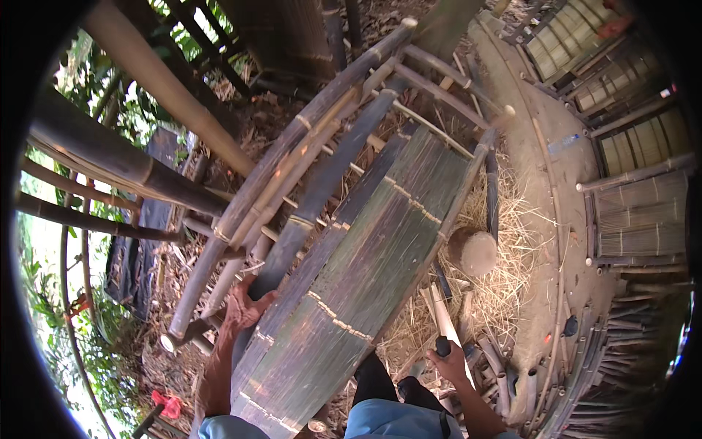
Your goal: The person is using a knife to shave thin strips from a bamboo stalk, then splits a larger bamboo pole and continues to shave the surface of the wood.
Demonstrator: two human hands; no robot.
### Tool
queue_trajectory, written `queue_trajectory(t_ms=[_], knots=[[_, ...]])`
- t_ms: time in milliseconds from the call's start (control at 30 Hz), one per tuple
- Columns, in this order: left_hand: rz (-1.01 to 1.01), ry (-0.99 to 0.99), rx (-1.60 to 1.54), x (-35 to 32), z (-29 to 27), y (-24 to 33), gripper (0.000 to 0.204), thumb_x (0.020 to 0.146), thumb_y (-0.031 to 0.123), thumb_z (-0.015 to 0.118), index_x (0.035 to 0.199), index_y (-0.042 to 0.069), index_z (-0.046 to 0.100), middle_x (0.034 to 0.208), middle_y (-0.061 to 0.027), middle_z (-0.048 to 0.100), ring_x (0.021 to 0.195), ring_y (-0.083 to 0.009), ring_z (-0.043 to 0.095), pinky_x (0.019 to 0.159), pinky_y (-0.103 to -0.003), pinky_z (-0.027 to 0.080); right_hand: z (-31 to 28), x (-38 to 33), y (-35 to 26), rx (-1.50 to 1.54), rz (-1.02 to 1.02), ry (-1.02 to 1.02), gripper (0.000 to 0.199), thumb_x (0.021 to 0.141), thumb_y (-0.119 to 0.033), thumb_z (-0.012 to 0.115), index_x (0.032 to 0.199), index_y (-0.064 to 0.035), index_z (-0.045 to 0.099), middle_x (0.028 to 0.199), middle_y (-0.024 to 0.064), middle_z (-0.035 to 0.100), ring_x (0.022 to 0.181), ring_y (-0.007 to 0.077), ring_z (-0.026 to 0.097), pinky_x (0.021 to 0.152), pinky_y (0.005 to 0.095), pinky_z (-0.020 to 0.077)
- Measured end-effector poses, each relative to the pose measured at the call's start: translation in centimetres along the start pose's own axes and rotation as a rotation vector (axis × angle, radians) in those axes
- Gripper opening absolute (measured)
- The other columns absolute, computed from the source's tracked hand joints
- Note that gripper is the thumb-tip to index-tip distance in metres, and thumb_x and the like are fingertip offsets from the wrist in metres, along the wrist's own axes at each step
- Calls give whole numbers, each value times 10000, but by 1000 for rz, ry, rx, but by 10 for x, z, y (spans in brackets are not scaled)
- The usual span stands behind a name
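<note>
My left hand (245, 306) is on a dark bamboo pole (269, 272) at the left side of a long bench, its thumb lying across the pole and its fingers bent round it. The seat of the bench is made of flattened green-brown bamboo slats (365, 260), tied across with rows of pale lashing (340, 316). Low on the right, beyond the bench edge, my right hand (449, 364) is closed round a black handle (442, 346). What the handle belongs to is mostly hidden. Right behind it runs a pale split strip (444, 320).
A bamboo backrest rail (292, 157) curves along the bench's left side. To the right, a cut log (474, 251) stands on straw (512, 227). Short bamboo pieces (501, 369) lie near my right arm. Framed bamboo panels (640, 216) and stacked sticks (621, 351) line the far right.
</note>
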State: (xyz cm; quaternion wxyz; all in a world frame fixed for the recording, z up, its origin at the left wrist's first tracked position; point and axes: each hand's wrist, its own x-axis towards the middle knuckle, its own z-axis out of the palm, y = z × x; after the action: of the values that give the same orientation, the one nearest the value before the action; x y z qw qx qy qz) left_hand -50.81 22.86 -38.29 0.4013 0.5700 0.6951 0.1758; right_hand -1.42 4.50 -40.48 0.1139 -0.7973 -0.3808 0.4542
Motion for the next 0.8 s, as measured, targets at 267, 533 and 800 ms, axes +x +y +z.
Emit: queue_trajectory(t_ms=[267, 533, 800], knots=[[200, -56, -307, -71, 16, 263, 475, 848, 293, 824, 1139, -35, 641, 1029, -136, 709, 988, -209, 640, 890, -349, 494, -28, -37, -111, 612, -348, -197, 402, 860, -95, 802, 1093, -19, 483, 876, 80, 632, 800, 169, 693, 695, 326, 597], [632, -163, -665, -179, 72, 505, 308, 911, 333, 762, 1011, 54, 678, 803, 50, 625, 707, -35, 515, 640, -213, 387, -141, -173, -172, 1068, -655, -323, 780, 719, -260, 939, 1269, -11, 446, 1098, 107, 635, 983, 185, 666, 856, 345, 576], [876, 94, -652, -261, 83, 604, 396, 940, 395, 661, 1124, 45, 683, 914, -40, 625, 847, -130, 597, 757, -288, 478, -238, -219, -104, 679, -1031, 284, 684, 787, -197, 865, 1226, -9, 375, 943, 217, 649, 814, 335, 709, 704, 441, 565]])
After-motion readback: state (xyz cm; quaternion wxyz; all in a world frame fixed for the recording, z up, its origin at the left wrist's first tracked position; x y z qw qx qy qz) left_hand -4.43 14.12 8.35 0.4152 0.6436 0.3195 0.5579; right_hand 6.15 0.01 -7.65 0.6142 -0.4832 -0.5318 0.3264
